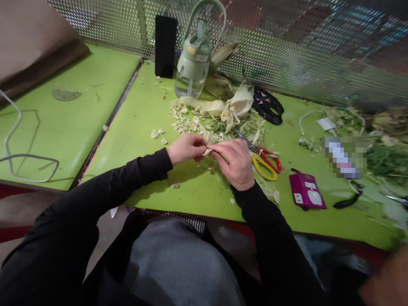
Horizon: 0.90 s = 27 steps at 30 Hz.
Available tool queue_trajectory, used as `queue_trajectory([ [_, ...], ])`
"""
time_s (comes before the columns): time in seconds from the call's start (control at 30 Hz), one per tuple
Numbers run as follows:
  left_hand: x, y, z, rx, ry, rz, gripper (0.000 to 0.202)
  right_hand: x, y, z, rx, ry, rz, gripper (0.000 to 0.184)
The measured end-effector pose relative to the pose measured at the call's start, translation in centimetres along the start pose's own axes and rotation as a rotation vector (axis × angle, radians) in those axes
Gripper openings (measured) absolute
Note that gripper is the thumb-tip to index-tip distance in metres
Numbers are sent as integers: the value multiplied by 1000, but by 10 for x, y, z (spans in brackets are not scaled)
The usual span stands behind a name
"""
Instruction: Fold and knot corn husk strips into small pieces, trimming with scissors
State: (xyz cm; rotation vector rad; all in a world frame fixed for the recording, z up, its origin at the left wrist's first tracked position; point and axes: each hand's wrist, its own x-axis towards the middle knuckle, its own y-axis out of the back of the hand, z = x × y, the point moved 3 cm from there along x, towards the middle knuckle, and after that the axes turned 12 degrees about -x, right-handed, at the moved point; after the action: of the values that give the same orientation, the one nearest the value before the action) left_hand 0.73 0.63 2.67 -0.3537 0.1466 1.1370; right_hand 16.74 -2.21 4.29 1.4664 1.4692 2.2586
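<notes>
My left hand [187,148] and my right hand [234,161] meet fingertip to fingertip over the green table. Between them they pinch a pale piece of corn husk [208,137], partly hidden by the fingers. Just beyond lie a heap of cut husk scraps [188,123] and a larger bunch of pale corn husks [239,102]. Beside my right hand rests a pair of scissors [266,167] with one yellow and one red handle loop, blades pointing toward the scraps.
A water bottle [193,63] and a black phone [165,46] stand against the perforated metal panel [287,59]. To the right are a purple socket box [307,191], a black case with pink marks [267,105] and green strands [387,163]. A white cable [32,180] lies left.
</notes>
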Motion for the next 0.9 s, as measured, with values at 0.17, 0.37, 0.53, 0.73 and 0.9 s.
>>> queue_trajectory([
  [0.17, 3, 2, -2, 229, -130, -54, 6, -1, -3, 3, -30, -50, -18, 18],
  [0.37, 0, 2, -1, 164, -234, -200, 14, -1, -3, 4, 4, -125, -103, 29],
  [0.53, 2, 2, -2, 23, -205, -243, 22, 0, -2, 9, 31, -260, -121, 25],
  [0.73, 0, -4, -3, 276, -193, -224, 27, -1, -6, 14, 224, -345, -188, 35],
  [0.9, -1, -8, -4, 218, -87, -199, 25, -1, -2, 10, 370, -382, -137, 21],
])
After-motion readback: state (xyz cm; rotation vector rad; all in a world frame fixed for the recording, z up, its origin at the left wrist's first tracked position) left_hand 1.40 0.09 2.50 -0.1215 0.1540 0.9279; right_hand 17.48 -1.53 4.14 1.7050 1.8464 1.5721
